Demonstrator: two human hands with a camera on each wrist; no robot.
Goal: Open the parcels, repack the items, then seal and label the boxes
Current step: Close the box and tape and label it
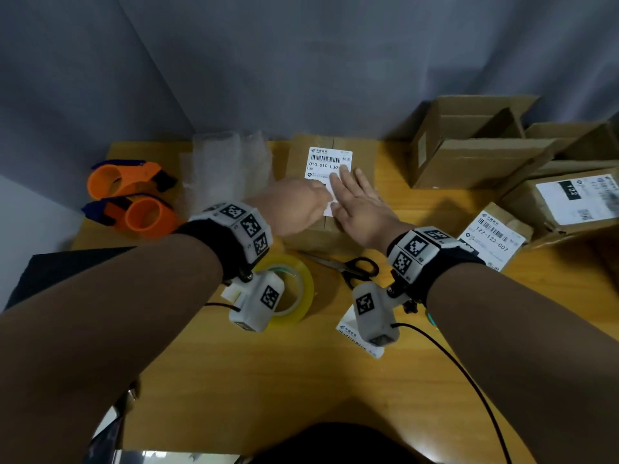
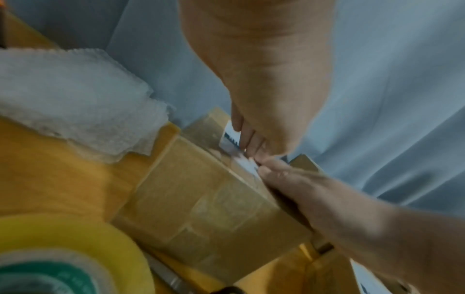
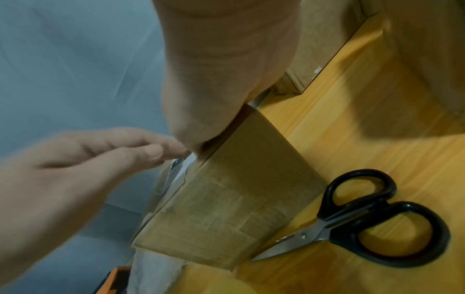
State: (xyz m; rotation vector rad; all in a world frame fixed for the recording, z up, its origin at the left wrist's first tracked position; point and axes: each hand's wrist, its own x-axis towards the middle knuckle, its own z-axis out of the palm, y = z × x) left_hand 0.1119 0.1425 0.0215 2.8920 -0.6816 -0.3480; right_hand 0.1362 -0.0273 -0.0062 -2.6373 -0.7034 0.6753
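Sealed cardboard box point(image 1: 321, 229) at centre of wooden table point(image 1: 234, 380), white shipping label point(image 1: 329, 162) on its top face. Right hand point(image 1: 363, 204) flat on the label, fingers straight and slightly spread, pressing down. Left hand point(image 1: 294, 209) beside it on the label's near-left part, fingertips point(image 2: 247, 137) on the paper; pinch or flat press not discernible. Yellow tape roll point(image 1: 294, 289) and black-handled scissors point(image 1: 355, 267) just in front of the box. Bubble wrap point(image 1: 227, 165) and two orange tape dispensers point(image 1: 130, 199) to the left. Open empty cartons point(image 1: 475, 145) and labelled parcels point(image 1: 566, 202) to the right.
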